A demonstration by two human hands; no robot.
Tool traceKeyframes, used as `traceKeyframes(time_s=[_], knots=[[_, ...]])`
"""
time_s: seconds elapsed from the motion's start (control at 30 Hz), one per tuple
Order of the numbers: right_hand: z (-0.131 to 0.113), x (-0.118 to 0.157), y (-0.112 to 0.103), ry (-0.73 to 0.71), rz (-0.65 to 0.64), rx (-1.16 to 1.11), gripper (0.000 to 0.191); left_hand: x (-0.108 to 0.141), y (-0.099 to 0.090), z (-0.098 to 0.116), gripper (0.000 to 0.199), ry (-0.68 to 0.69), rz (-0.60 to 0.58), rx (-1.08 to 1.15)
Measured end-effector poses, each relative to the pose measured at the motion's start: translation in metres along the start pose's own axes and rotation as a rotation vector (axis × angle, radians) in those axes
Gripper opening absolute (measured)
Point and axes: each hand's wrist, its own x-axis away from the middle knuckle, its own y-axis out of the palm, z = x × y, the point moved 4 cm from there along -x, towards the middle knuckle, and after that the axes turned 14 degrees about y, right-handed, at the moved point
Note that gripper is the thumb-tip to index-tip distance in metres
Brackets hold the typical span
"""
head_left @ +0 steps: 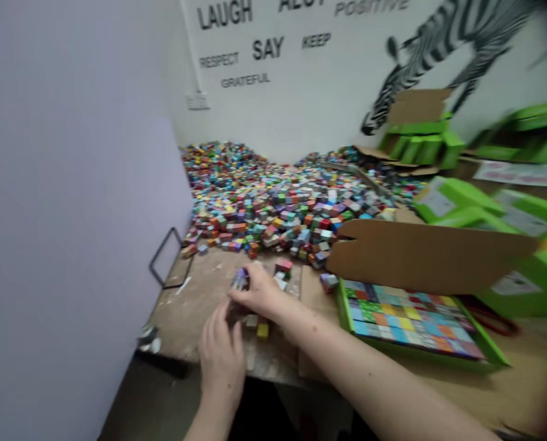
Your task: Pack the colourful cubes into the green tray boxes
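Observation:
My right hand is closed round a short row of small patterned cubes, with purple and grey ones showing at the top. Just below it, my left hand has its fingers and thumb curled about the lower end of the same row, where a dark side shows. The hands partly hide the row. Close to my right wrist, a yellow cube and a whitish cube lie on the worn tabletop. A red cube rests beyond my right hand, beside pale ones.
A large heap of coloured cubes covers the back of the table. At right stands an open green box filled with rows of cubes, its cardboard flap raised. More green boxes are behind. A black metal loop edges the left panel.

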Motion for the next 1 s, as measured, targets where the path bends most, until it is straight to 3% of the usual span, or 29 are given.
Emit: traceKeyframes(time_s=[0.1, 0.17, 0.3, 0.37, 0.53, 0.67, 0.87, 1.0], knots=[[0.009, -0.003, -0.016, 0.056, 0.036, -0.350, 0.049, -0.019, 0.001, 0.001, 0.056, -0.140, -0.055, 0.239], [0.013, 0.008, -0.030, -0.013, 0.083, -0.485, 0.051, -0.035, -0.001, 0.010, 0.062, -0.248, -0.090, 0.450], [0.024, 0.056, -0.058, -0.266, 0.176, -0.367, 0.051, -0.062, -0.002, 0.046, 0.063, -0.363, -0.130, 0.754], [0.042, 0.081, -0.070, -0.285, 0.230, -0.346, 0.052, -0.067, 0.006, 0.070, 0.061, -0.391, -0.195, 0.902], [0.099, 0.125, -0.095, -0.140, 0.292, -0.300, 0.050, -0.056, 0.033, 0.133, 0.055, -0.421, -0.404, 1.172], [0.136, 0.151, -0.113, -0.091, 0.226, -0.370, 0.045, -0.048, 0.045, 0.170, 0.053, -0.420, -0.559, 1.318], [0.172, 0.172, -0.131, -0.028, 0.143, -0.321, 0.050, -0.044, 0.045, 0.200, 0.072, -0.426, -0.933, 1.559], [0.174, 0.181, -0.133, -0.099, 0.132, -0.203, 0.030, -0.044, 0.041, 0.209, 0.078, -0.472, -1.055, 1.578]])
